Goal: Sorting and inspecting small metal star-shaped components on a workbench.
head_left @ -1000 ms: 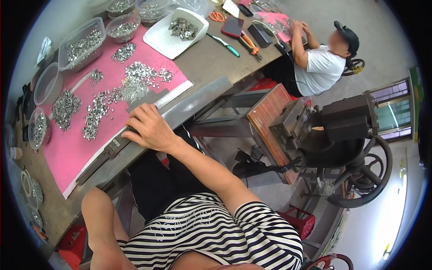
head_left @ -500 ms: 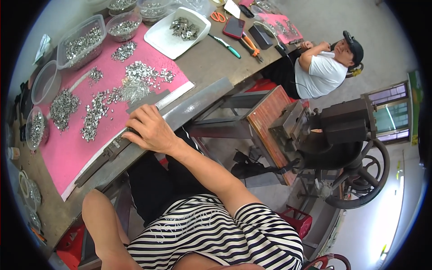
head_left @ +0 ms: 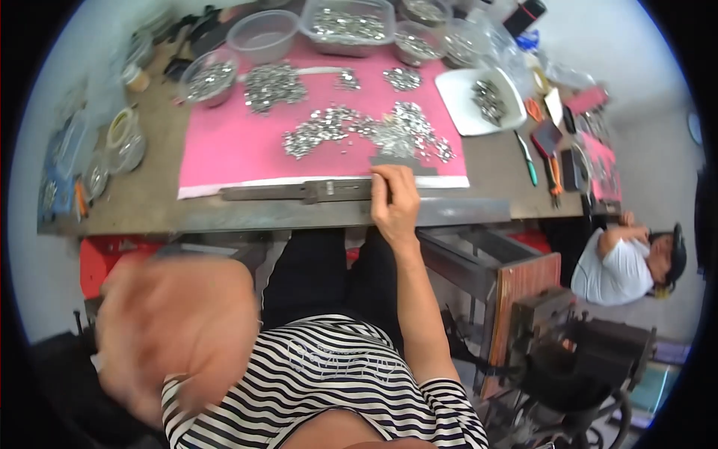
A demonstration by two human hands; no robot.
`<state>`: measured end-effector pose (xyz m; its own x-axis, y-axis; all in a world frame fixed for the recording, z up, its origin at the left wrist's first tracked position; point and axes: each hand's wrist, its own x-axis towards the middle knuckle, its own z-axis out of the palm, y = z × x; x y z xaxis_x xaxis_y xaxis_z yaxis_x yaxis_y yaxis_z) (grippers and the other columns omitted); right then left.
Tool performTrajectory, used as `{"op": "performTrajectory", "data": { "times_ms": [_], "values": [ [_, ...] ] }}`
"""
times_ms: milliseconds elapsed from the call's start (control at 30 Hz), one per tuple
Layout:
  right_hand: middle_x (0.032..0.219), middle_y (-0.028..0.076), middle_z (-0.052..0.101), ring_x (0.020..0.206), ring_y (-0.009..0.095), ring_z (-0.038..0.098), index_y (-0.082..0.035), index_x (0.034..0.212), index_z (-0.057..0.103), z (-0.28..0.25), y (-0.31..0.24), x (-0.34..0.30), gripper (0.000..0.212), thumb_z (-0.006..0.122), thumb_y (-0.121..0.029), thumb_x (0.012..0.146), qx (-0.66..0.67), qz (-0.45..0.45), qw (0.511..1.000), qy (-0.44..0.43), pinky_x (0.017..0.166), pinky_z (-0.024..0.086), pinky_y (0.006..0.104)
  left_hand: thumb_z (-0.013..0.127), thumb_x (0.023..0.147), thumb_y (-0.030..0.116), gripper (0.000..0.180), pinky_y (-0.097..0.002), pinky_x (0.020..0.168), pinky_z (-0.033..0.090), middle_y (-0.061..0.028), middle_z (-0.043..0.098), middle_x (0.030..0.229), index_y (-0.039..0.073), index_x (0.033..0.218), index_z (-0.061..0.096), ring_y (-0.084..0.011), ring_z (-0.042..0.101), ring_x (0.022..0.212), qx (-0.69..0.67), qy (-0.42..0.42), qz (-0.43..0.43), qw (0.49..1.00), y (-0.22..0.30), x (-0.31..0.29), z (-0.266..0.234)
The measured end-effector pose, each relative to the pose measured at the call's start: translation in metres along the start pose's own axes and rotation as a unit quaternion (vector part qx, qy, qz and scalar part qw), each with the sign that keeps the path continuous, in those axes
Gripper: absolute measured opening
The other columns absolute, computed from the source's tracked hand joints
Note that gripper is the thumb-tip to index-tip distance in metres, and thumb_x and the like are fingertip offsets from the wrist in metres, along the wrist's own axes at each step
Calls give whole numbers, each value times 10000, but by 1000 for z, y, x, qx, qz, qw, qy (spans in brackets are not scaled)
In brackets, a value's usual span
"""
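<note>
My right hand (head_left: 396,202) is at the table's front edge, fingers curled over the right end of a long dark metal bar (head_left: 284,191) with a block-like fitting on it. Just beyond its fingertips is a flat grey metal plate (head_left: 407,163). Close to the camera, my left hand (head_left: 179,329) is raised in front of my striped shirt, smeared by motion, its fingers not readable. Beyond the bar a pink sheet (head_left: 247,146) carries loose piles of small silvery metal pieces (head_left: 321,131), among them a heap of slender shiny ones (head_left: 393,138).
Clear plastic tubs (head_left: 348,46) of metal pieces line the back. A white tray (head_left: 452,101) holds darker pieces. To its right lie orange-handled pliers (head_left: 553,179) and a green-handled tool (head_left: 529,168). A co-worker in a white shirt (head_left: 609,266) sits right, beyond a dark machine (head_left: 576,367).
The view has turned, so the table now lies level across it. My left hand has come up into view near the camera. My right hand stays at the metal bar.
</note>
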<state>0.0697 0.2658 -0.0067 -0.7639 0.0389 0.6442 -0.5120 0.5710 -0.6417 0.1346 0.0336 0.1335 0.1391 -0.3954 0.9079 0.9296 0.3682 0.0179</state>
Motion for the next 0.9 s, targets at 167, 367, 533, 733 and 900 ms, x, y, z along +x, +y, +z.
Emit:
{"op": "performTrajectory", "data": {
  "times_ms": [167, 367, 533, 733, 900],
  "values": [
    [918, 139, 661, 859, 327, 623, -12, 1020, 670, 3, 1, 0, 143, 644, 46, 892, 9, -4, 1000, -3, 797, 471, 413, 762, 800, 84, 220, -524, 1119, 331, -41, 649, 1106, 123, 1005, 693, -251, 603, 1119, 91, -478, -241, 840, -15, -87, 10],
    [942, 128, 657, 862, 316, 613, -26, 1017, 670, -2, 4, -3, 137, 645, 35, 897, 3, -9, 1000, -14, 789, 465, 407, 748, 836, 101, 181, -566, 1134, 296, -46, 636, 1059, 93, 1001, 675, -255, 600, 1115, 164, -506, -245, 810, -30, -142, 15],
    [949, 130, 650, 873, 317, 607, -25, 1016, 666, 0, 5, -2, 131, 644, 28, 898, -5, -28, 999, -18, 792, 462, 414, 727, 853, 114, 141, -588, 1127, 293, -50, 614, 1020, 81, 975, 663, -253, 588, 1082, 175, -531, -233, 795, -37, -155, 17],
    [945, 134, 645, 873, 323, 604, -20, 1017, 663, -2, 5, -2, 132, 644, 28, 895, -13, -34, 999, -22, 791, 458, 419, 705, 859, 106, 133, -599, 1116, 302, -65, 611, 1030, 64, 975, 654, -261, 585, 1065, 187, -541, -209, 793, -38, -156, 25],
    [954, 139, 653, 882, 327, 608, -18, 1021, 671, 0, 2, -2, 134, 641, 26, 898, -16, -35, 999, -23, 793, 456, 419, 681, 857, 91, 201, -613, 1117, 291, -82, 606, 1067, 27, 1038, 621, -279, 571, 1098, 220, -538, -210, 786, -31, -162, 29]
  ]
}}
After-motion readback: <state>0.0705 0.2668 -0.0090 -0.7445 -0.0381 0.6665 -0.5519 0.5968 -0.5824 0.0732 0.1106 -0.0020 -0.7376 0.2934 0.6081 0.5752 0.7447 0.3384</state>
